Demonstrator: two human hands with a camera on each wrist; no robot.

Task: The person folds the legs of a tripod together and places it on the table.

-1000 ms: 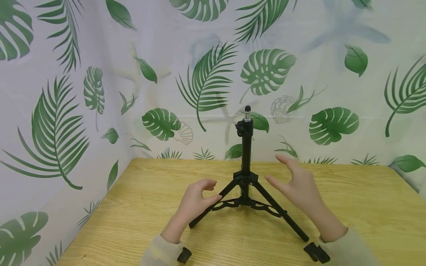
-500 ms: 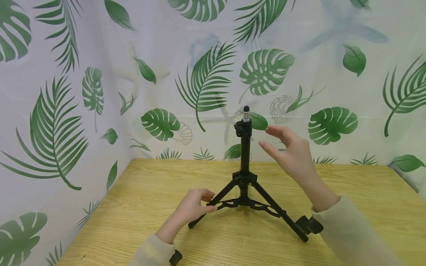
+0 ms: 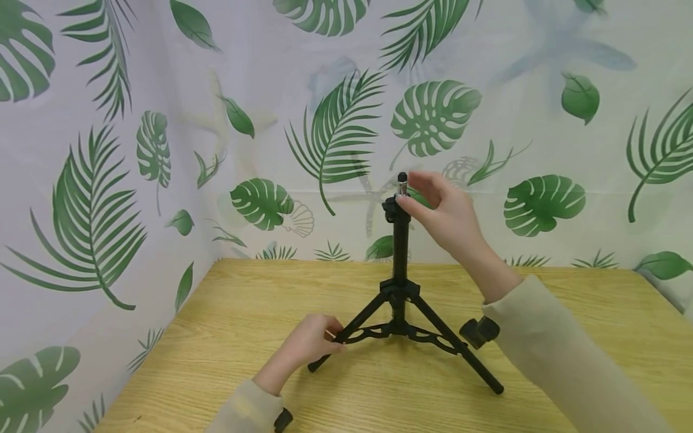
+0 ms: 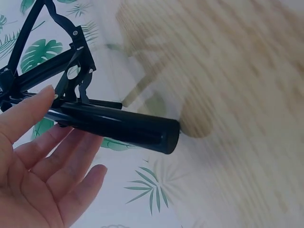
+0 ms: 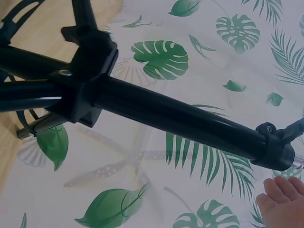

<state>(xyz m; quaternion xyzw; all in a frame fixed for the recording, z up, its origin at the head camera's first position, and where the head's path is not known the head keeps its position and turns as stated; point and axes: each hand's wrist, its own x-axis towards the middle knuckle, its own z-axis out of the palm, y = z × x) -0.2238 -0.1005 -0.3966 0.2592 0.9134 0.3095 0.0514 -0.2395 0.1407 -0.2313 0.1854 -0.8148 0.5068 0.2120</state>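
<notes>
A black light stand (image 3: pixel 400 246) stands upright on the wooden table with its legs spread; a silver stud with a black tip (image 3: pixel 402 184) tops it. My left hand (image 3: pixel 310 343) holds the stand's left leg, thumb on the near side and fingers behind. In the left wrist view that leg (image 4: pixel 128 130) lies between thumb and fingers, its foot sticking out past the hand (image 4: pixel 47 175). My right hand (image 3: pixel 446 216) is at the stud, with thumb and fingers apart around it; contact cannot be made out. A black clamp knob (image 5: pixel 285 132) sits just below the stud.
The wooden table (image 3: pixel 260 288) lies beneath the stand. Behind and to the left hangs a white cloth (image 3: pixel 346 240) printed with green leaves. Black camera mounts (image 3: pixel 479 332) are strapped at both wrists.
My right hand has risen from beside the stand's middle and moved left to the stud at its top. The left hand has slid slightly down and left onto the leg. The stand stays put.
</notes>
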